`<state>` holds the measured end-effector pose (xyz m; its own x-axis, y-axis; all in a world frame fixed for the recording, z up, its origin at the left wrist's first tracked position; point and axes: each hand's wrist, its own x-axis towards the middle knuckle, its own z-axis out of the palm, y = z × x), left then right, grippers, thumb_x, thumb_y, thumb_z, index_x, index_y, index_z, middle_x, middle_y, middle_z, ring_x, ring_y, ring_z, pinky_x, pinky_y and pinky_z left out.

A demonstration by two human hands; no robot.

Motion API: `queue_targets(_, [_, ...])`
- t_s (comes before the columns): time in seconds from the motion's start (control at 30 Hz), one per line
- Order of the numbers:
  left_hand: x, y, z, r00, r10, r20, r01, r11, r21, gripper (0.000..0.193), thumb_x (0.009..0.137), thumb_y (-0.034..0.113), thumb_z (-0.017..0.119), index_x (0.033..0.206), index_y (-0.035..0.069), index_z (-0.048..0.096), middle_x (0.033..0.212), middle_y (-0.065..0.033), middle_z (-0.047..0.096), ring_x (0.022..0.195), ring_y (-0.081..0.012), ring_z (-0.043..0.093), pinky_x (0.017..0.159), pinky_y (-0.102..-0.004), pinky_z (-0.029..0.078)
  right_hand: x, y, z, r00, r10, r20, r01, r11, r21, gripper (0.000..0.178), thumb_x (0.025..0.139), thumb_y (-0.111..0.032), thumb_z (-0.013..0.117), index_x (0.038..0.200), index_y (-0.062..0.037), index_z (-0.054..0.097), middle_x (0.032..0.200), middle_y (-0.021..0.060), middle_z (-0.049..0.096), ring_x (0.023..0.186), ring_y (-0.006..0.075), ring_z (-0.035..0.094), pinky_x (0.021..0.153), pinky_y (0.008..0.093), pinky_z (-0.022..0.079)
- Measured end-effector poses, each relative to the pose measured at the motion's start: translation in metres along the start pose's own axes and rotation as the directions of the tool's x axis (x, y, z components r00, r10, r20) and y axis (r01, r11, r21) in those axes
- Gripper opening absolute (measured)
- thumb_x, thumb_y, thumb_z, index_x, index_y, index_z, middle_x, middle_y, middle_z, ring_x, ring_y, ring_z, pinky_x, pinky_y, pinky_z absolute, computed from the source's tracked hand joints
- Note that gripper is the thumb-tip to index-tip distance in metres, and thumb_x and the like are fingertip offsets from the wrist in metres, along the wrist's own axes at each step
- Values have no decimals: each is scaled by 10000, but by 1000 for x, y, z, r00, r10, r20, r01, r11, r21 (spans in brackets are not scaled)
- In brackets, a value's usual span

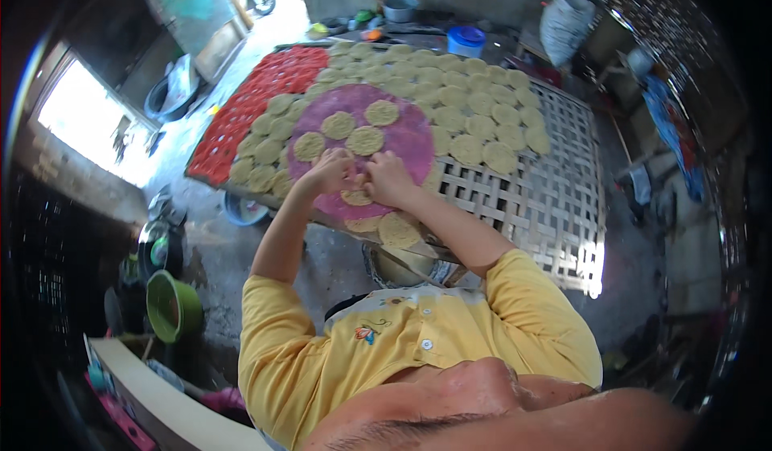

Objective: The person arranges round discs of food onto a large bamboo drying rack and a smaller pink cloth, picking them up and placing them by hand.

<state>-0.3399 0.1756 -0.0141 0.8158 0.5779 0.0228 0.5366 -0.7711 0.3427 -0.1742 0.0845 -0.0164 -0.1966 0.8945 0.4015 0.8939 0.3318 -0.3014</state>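
A round pink sheet (414, 141) lies on a woven rack, carrying several flat, pale yellow-green discs that look like dough or pressed noodles. My left hand (330, 172) is over the near middle of this sheet, with its fingers curled inward. Close beside it, my right hand (388, 179) has its fingers bent toward the left one. A partly covered disc (355, 198) lies just under and nearer than my fingers. Whatever is between my fingertips is too small and hidden to make out. A whole disc (364, 140) sits just beyond my hands.
Rows of similar discs (481, 127) cover much of the woven rack (555, 185); red pieces (265, 89) spread over its left end. Below its near edge stands a basin (394, 270). A green tub (174, 306) is on the floor at left, a blue-lidded bucket (466, 42) behind.
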Motion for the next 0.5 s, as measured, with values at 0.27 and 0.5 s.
queue_targets(0.27, [9,61,-42,999,45,4,-40,927,-372,335,614,149,680,916,77,554,839,-77,560,825,-230,541,733,-339,416,-23,25,-57,987,135,92,-163,782,601,207,621,-107,615,809,-42,558,708,90,572,668,224,563,603,319,441])
queue_targets(0.5, [107,171,-44,986,161,-33,-163,932,-324,317,638,198,683,907,55,597,825,-119,607,766,-221,593,694,-302,459,-76,104,-173,900,429,75,-418,803,424,196,649,-149,609,827,-71,639,727,82,611,675,162,580,632,267,447])
